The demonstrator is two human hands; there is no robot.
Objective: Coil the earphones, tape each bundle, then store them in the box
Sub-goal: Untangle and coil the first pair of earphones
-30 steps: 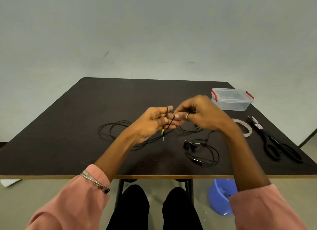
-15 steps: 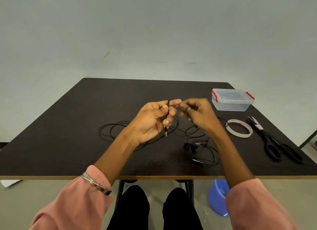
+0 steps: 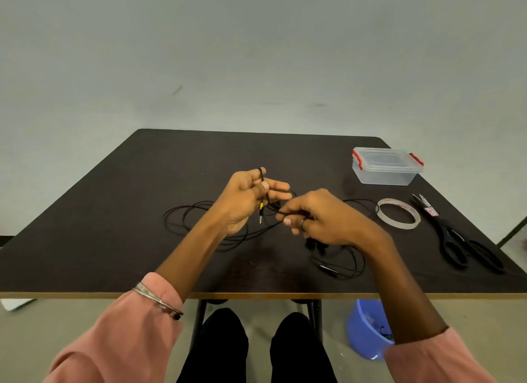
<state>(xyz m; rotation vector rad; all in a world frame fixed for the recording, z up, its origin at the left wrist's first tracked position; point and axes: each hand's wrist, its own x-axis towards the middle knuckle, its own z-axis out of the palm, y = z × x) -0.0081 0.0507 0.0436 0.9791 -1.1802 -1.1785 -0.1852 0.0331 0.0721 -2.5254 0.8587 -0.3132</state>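
My left hand (image 3: 246, 201) is raised above the dark table (image 3: 114, 225), its fingers pinching a black earphone cable (image 3: 188, 221) looped over the index finger. The yellow-banded plug hangs below the palm. My right hand (image 3: 319, 218) sits lower and to the right, pinching the same cable and drawing it taut. The rest of that cable lies in loose loops on the table to the left. A second black earphone (image 3: 339, 265) lies in a rough coil under my right wrist. The clear box (image 3: 385, 166) with red clips stands lidded at the far right.
A roll of clear tape (image 3: 399, 214) lies flat right of my right hand. Black scissors (image 3: 456, 237) rest near the table's right edge. A blue bucket (image 3: 368, 328) stands on the floor under the table's front right. My knees are below the front edge.
My right hand has dropped down and toward me, pulling the cable away from my left hand. My left hand has stayed raised with the cable over its finger.
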